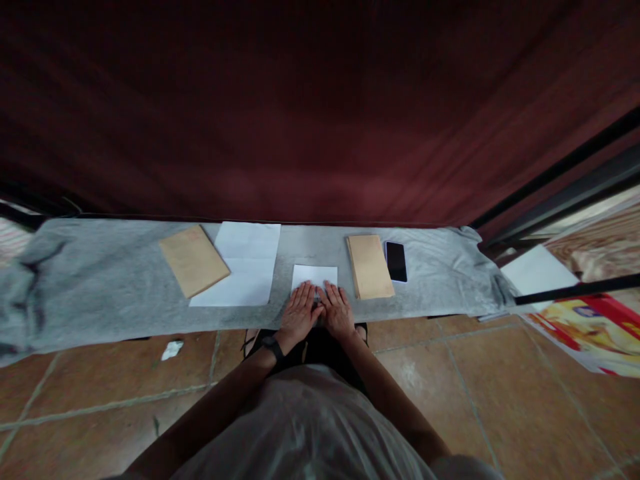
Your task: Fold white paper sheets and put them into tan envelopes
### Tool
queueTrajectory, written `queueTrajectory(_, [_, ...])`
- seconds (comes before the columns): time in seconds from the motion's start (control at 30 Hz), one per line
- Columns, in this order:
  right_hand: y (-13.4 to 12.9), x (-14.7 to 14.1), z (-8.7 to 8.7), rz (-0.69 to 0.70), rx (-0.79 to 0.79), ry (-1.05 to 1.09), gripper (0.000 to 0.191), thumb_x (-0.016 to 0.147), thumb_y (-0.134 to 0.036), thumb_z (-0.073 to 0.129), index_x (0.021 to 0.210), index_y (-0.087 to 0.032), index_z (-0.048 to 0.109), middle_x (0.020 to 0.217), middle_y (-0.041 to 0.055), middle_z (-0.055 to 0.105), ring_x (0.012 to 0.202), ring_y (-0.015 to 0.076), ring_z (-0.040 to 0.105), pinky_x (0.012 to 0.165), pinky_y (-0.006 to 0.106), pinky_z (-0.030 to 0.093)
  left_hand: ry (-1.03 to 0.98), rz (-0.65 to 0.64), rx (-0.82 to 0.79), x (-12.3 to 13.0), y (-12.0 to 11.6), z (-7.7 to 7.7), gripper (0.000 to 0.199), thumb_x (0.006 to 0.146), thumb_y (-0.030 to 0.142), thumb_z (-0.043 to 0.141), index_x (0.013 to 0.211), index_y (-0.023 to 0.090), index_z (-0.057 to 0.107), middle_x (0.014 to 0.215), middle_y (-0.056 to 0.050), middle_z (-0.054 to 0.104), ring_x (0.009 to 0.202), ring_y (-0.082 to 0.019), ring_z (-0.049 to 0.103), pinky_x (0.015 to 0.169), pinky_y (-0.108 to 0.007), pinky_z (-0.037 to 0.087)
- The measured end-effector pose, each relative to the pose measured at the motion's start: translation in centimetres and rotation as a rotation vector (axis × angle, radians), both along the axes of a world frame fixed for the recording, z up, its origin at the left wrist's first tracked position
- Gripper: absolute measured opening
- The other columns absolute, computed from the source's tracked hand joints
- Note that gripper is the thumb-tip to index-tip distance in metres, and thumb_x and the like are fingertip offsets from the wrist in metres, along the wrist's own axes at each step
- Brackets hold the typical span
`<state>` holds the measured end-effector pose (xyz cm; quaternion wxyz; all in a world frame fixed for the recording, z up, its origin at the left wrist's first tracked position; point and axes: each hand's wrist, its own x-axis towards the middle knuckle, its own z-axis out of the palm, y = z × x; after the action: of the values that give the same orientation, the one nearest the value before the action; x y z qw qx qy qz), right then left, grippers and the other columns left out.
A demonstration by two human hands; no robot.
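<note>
A small white sheet of paper [315, 273], perhaps folded, lies on the grey cloth right in front of me. My left hand [300, 311] rests flat on its near left part, fingers stretched out. Beside it, my right hand [337, 311] lies flat on the near right part, fingers also extended. The two hands almost meet at the thumbs and hide the paper's near edge. To the left are larger white sheets [249, 263], partly covered by a tilted brown envelope [194, 260]. A stack of brown envelopes [371, 267] sits to the right.
A phone [396, 261] with a dark screen lies right of the envelope stack. Grey cloth [115, 280] covers the long narrow bench. A dark red curtain [320, 147] hangs behind it. At the right are black metal bars [580, 291] and a printed red and yellow package [595, 327].
</note>
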<state>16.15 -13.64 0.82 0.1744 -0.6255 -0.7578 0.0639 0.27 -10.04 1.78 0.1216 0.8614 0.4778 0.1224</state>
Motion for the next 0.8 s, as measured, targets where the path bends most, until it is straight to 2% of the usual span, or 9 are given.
queueTrajectory(0.23, [0.1,-0.1,0.1,-0.015,0.001,0.019,0.052,0.105,-0.033,0.043,0.155,-0.023,0.036,0.163,0.0109,0.032,0.15,0.0263,0.031,0.122,0.049,0.026,0.084,0.024,0.064,-2.2,-0.3,-0.6,0.075,0.099,0.051,0.042,0.156,0.003,0.029,0.162,-0.021,0.029,0.154,-0.03,0.019,0.125,-0.047,0.018])
queueTrajectory(0.47, [0.3,-0.4,0.7,-0.025,0.006,0.067,0.049,0.106,-0.034,0.04,0.153,-0.019,0.042,0.161,0.0121,0.036,0.15,0.0263,0.031,0.123,0.052,0.023,0.096,-0.027,0.068,-3.1,-0.6,-0.3,0.07,0.096,0.048,0.053,0.156,0.019,0.035,0.165,-0.017,0.023,0.154,-0.033,0.018,0.123,-0.051,0.021])
queueTrajectory(0.63, [0.3,-1.9,0.8,0.062,-0.017,0.116,0.049,0.107,-0.033,0.036,0.152,-0.016,0.042,0.158,0.0122,0.041,0.15,0.023,0.032,0.124,0.047,0.024,0.087,-0.029,0.042,-3.1,-0.5,-0.3,0.066,0.096,0.04,0.054,0.156,0.018,0.036,0.166,-0.017,0.02,0.154,-0.033,0.016,0.124,-0.051,0.021])
queueTrajectory(0.8, [-0.3,-1.8,0.3,0.052,-0.017,0.073,0.051,0.106,-0.034,0.04,0.153,-0.015,0.039,0.16,0.0151,0.037,0.151,0.0248,0.03,0.123,0.049,0.024,0.089,-0.053,0.028,-3.4,-0.5,-0.3,0.068,0.095,0.041,0.056,0.155,0.017,0.036,0.166,-0.018,0.02,0.154,-0.034,0.013,0.124,-0.05,0.018])
